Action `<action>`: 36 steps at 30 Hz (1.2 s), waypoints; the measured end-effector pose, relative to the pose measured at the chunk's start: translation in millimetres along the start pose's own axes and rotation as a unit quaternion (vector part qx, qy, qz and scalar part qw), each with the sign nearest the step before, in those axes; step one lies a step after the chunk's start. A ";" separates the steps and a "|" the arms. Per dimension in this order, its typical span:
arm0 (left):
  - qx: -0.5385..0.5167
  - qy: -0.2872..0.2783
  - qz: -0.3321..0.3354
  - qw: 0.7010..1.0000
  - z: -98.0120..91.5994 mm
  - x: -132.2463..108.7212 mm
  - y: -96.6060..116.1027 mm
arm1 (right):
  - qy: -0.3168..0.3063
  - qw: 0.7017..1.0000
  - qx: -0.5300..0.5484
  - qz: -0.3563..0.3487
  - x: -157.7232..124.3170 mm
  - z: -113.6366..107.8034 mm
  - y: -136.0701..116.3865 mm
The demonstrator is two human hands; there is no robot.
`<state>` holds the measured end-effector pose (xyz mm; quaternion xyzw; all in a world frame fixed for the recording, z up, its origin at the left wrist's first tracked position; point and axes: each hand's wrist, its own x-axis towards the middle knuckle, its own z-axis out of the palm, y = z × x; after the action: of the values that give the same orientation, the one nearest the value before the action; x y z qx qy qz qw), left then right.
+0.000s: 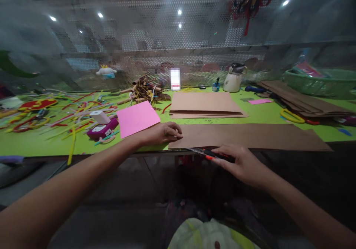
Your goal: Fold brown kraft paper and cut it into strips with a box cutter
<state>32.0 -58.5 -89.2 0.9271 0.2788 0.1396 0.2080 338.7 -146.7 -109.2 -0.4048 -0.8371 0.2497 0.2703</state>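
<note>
A long folded piece of brown kraft paper (250,136) lies along the near edge of the green table. My left hand (164,133) is at its left end, with curled fingers closed on the paper's corner. In my right hand (244,163) is a utility knife (221,156) with a black and orange handle. Its thin blade points left and meets the paper's near edge, just right of my left fingertips. Beyond my left forearm lies a pink sheet (138,119). More folded brown paper (204,102) rests behind the strip.
Pipe cleaners (73,119), a purple box (102,129) and a twig bundle (146,89) cover the left side. At the back stand a blue bottle (216,85) and a cream jug (233,80). To the right are a brown paper stack (308,102), yellow-handled scissors (292,116) and a green basket (319,84).
</note>
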 end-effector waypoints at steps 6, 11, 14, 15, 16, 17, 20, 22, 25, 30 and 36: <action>-0.009 0.018 -0.019 1.000 2.4 -3.8 7.6 | -0.001 1.000 0.008 -0.009 1.4 2.6 -0.9; -0.010 0.029 -0.019 0.999 4.7 -5.1 10.0 | -0.006 1.000 0.011 -0.010 -0.2 1.1 -0.2; -0.016 0.032 -0.018 0.999 4.6 -4.7 9.4 | -0.010 1.000 0.011 0.000 -1.2 1.0 -0.9; -0.018 0.033 -0.017 0.999 4.4 -4.3 8.2 | -0.008 1.000 0.008 0.002 -0.9 1.5 -1.5; -0.021 0.032 -0.016 0.999 4.2 -3.6 6.5 | -0.003 1.000 0.004 0.001 0.0 2.3 -2.2; -0.024 0.027 -0.014 0.999 3.8 -2.8 4.3 | -0.001 1.000 0.000 0.000 1.4 3.4 -3.1; -0.035 0.008 -0.008 0.999 2.7 0.1 -3.1 | 0.001 1.000 -0.005 -0.004 7.5 7.8 -6.2; -0.042 -0.001 -0.005 0.999 2.2 1.5 -6.4 | 0.001 1.000 -0.004 -0.004 10.8 10.3 -8.3; -0.047 -0.002 -0.007 0.999 1.4 1.8 -6.7 | 0.000 1.000 -0.003 -0.009 11.0 11.3 -10.4; -0.041 -0.008 -0.009 0.999 -0.1 1.2 -2.6 | -0.007 1.000 0.005 -0.014 9.6 10.0 -13.5; -0.042 -0.008 -0.007 0.999 -0.5 2.4 -4.1 | -0.016 0.999 -0.036 -0.023 23.7 17.1 -23.2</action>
<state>31.9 -53.9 -90.4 0.9167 0.2771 0.1422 0.2501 302.4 -143.6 -100.9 -0.3910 -0.8587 0.2193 0.2481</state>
